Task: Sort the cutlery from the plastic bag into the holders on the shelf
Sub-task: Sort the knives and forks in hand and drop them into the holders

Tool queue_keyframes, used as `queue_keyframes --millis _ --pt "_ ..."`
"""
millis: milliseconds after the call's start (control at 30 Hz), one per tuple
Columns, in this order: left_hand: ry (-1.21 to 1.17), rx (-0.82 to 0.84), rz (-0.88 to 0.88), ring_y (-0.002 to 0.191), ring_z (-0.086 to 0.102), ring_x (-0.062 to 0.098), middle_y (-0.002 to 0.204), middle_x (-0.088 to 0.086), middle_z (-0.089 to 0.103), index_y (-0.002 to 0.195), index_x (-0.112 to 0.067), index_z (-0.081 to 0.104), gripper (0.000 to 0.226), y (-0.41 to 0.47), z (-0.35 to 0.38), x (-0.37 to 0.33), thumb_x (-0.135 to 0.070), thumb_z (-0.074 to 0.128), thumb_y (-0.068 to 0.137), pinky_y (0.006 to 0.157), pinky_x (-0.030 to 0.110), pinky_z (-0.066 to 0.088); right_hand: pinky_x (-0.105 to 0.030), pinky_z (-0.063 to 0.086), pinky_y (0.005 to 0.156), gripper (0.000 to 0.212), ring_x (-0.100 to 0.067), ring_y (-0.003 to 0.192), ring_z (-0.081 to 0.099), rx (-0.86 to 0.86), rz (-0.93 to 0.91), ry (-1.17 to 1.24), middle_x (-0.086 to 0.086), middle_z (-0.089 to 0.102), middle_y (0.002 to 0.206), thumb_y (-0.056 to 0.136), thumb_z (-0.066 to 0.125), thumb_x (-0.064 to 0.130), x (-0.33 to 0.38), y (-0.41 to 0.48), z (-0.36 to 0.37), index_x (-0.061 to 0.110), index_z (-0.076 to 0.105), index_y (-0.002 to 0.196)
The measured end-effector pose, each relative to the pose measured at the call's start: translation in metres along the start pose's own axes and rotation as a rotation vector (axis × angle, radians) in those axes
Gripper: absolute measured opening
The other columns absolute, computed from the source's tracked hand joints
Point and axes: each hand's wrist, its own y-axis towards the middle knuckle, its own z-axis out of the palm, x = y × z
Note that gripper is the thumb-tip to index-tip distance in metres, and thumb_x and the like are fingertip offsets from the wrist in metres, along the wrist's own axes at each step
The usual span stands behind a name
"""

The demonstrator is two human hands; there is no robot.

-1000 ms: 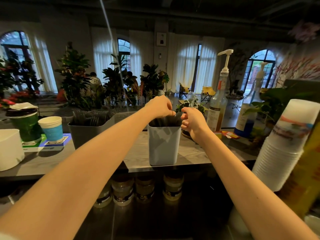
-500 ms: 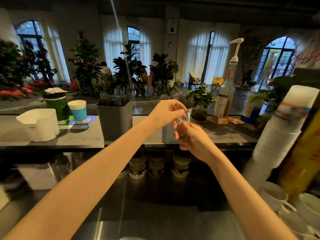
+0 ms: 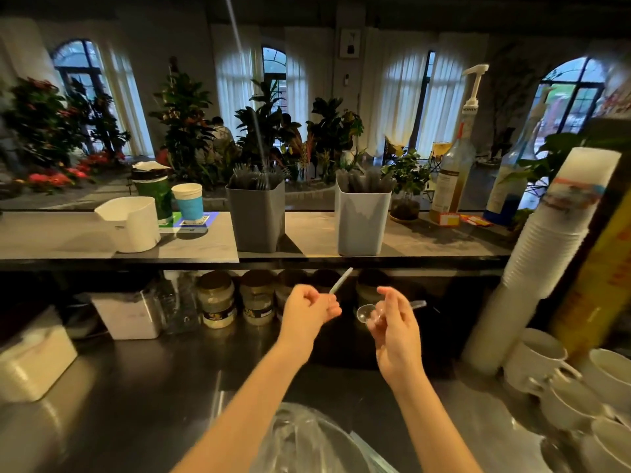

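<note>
Below the shelf (image 3: 68, 237), above a steel counter (image 3: 136, 404), both forearms extend forward. The left hand (image 3: 307, 315) curls around a slim utensil handle (image 3: 341, 280) angled up toward the shelf edge. The right hand (image 3: 396, 332) pinches a clear plastic spoon (image 3: 364, 314) held sideways, bowl leftward. A dark grey holder (image 3: 256, 220) and a light grey holder (image 3: 363, 223) stand on the shelf. The plastic bag (image 3: 307, 442) lies between the elbows.
</note>
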Motion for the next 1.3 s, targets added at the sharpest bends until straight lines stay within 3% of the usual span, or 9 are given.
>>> queue_keyframes --millis 200,333,467,667,800,933,1033,1133,1300 --pt "-0.068 0.022 -0.060 0.089 0.061 0.015 0.104 0.010 0.062 0.114 -0.013 0.054 0.026 -0.042 0.005 0.057 0.001 0.041 0.097 0.074 0.022 0.053 -0.021 0.046 0.074 0.019 -0.011 0.084 0.060 -0.115 -0.028 -0.031 0.001 0.065 0.084 0.094 0.050 0.017 -0.045 -0.039 -0.001 0.017 0.067 0.103" --pt "-0.115 -0.023 -0.107 0.088 0.059 0.013 0.104 0.006 0.063 0.113 -0.021 0.054 0.020 -0.060 0.013 0.073 -0.017 0.037 0.102 0.075 0.022 0.050 -0.039 0.051 0.087 0.022 -0.022 0.095 0.063 -0.213 0.114 0.016 -0.005 0.068 0.092 0.092 0.056 0.028 -0.069 -0.050 0.003 0.019 0.061 0.111" --pt "-0.210 -0.034 -0.155 0.086 0.064 0.018 0.091 0.007 0.068 0.099 -0.015 0.065 0.034 -0.070 0.012 0.076 -0.038 0.040 0.100 0.077 0.028 0.052 -0.035 0.055 0.070 0.031 -0.027 0.086 0.066 -0.246 0.223 0.041 -0.014 0.067 0.097 0.090 0.061 0.029 -0.079 -0.057 0.001 0.009 0.054 0.113" --pt "0.196 -0.024 0.130 0.079 0.057 0.005 0.086 -0.003 0.061 0.094 -0.017 0.059 0.013 -0.067 -0.005 0.075 -0.016 0.047 0.098 0.062 0.011 0.045 -0.039 0.050 0.085 0.035 -0.024 0.092 0.063 -0.184 0.350 0.123 -0.010 0.067 0.097 0.096 0.047 0.039 -0.081 -0.059 -0.010 0.009 0.053 0.114" --pt "0.399 0.129 0.043 0.066 0.047 0.003 0.077 -0.007 0.055 0.086 -0.018 0.059 0.015 -0.047 -0.028 0.081 -0.013 0.048 0.096 0.055 0.010 0.036 -0.033 0.047 0.080 0.029 -0.019 0.089 0.060 -0.152 0.305 -0.052 -0.004 0.065 0.097 0.099 0.042 0.030 -0.080 -0.050 -0.037 0.011 0.051 0.119" --pt "0.494 0.240 -0.108 0.058 0.043 0.005 0.075 -0.004 0.055 0.074 -0.013 0.055 0.022 -0.045 -0.036 0.097 -0.004 0.048 0.092 0.047 0.010 0.033 -0.023 0.052 0.058 0.027 -0.013 0.064 0.066 0.245 0.476 -0.387 -0.003 0.070 0.079 0.097 0.051 0.023 -0.089 -0.061 -0.038 0.007 0.057 0.117" --pt "0.494 0.275 -0.161 0.061 0.049 0.005 0.075 -0.004 0.055 0.084 -0.012 0.058 0.017 -0.052 -0.038 0.104 -0.006 0.046 0.094 0.048 0.012 0.040 -0.015 0.036 0.042 0.032 -0.004 0.045 0.046 0.400 0.585 -0.424 -0.006 0.065 0.082 0.100 0.042 0.034 -0.095 -0.075 -0.040 0.010 0.058 0.113" --pt "0.469 0.310 -0.185 0.066 0.049 0.003 0.082 -0.005 0.055 0.100 -0.015 0.064 0.026 -0.057 -0.047 0.102 -0.023 0.040 0.101 0.057 0.017 0.041 -0.015 0.021 0.039 0.032 -0.004 0.042 0.030 0.426 0.609 -0.423 -0.001 0.059 0.066 0.102 0.037 0.027 -0.102 -0.075 -0.053 0.005 0.061 0.104" --pt "0.670 0.439 0.015 0.068 0.049 0.011 0.091 -0.010 0.050 0.123 -0.024 0.060 0.035 -0.053 -0.066 0.103 -0.011 0.040 0.099 0.059 0.018 0.041 -0.013 0.017 0.031 0.036 -0.003 0.034 0.026 0.239 0.751 -0.254 0.001 0.045 0.052 0.103 0.035 0.025 -0.104 -0.071 -0.061 0.004 0.061 0.091"
